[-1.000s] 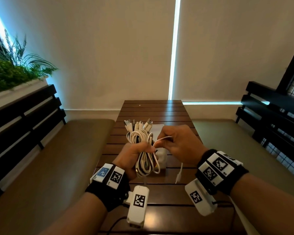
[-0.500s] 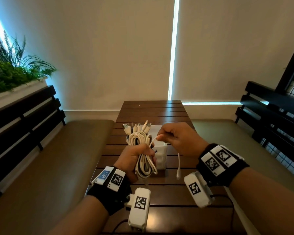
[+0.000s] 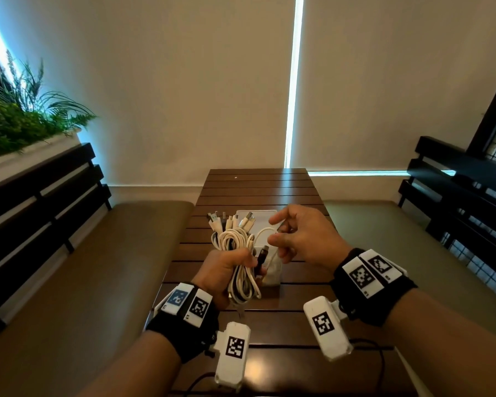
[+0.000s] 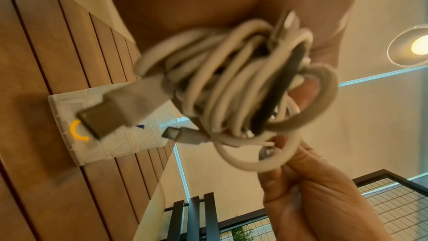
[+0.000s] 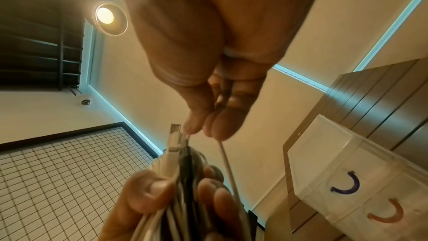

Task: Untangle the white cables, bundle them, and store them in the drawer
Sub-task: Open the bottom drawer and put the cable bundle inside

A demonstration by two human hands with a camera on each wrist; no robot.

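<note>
Right now the left hand (image 3: 226, 270) is clenched around the middle of the coiled bundle of white charging cables (image 3: 238, 253), held upright above the dark slatted wooden table (image 3: 258, 193) — plug ends fanned at the top, loops hanging below the fist. Just beside it, on the bundle's right, the right hand (image 3: 304, 236) pinches one thin white loose strand (image 5: 228, 164) between thumb and fingertips; the other fingers look relaxed. That strand arcs from the bundle toward the right hand, so the bundle's long axis runs up-down while the strand crosses it sideways. My guess is the strand gets wrapped round the bundle — the right hand is nearer for that. Behind both sits the translucent white plastic drawer box (image 5: 347, 171), on the table.
</note>
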